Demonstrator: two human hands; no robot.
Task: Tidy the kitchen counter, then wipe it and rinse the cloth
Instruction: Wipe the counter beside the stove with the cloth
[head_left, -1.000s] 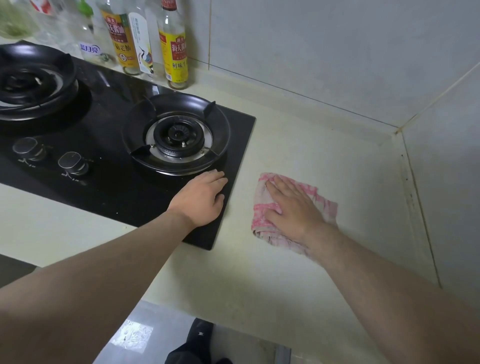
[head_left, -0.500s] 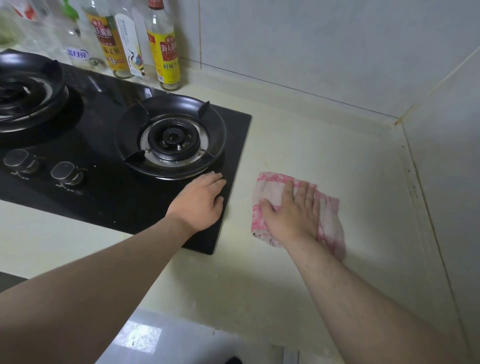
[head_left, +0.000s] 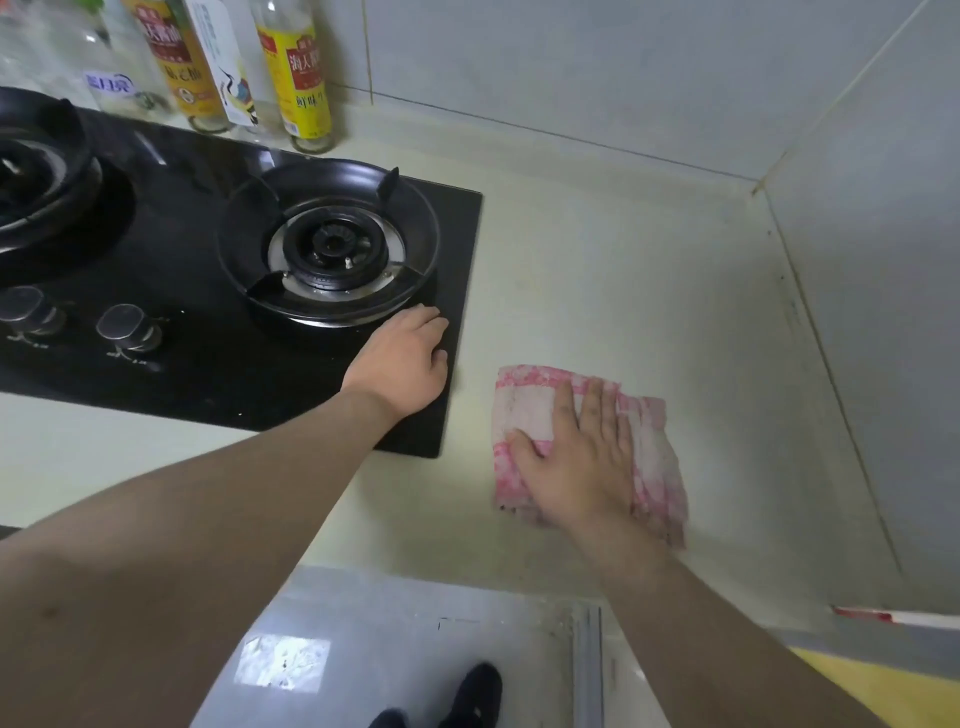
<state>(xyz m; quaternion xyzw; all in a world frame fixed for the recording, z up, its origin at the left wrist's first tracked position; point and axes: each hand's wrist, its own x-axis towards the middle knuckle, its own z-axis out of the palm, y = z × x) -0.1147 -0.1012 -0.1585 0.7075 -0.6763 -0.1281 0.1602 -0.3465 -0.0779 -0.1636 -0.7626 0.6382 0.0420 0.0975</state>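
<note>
Wiping | our right hand lies flat, fingers straight, pressing the cloth | left hand rests flat on the hob corner | counter runs ahead and right of the cloth

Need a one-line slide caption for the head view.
Right hand presses a pink cloth flat on the counter beside the stove, where the left hand rests.

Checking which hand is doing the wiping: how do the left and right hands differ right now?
The left hand rests on the black hob near its front right corner; the right hand lies on the pink cloth on the counter. The left hand's fingers are together; the right hand's are spread, pressing the cloth flat. Both are palm down, gripping nothing.
</note>
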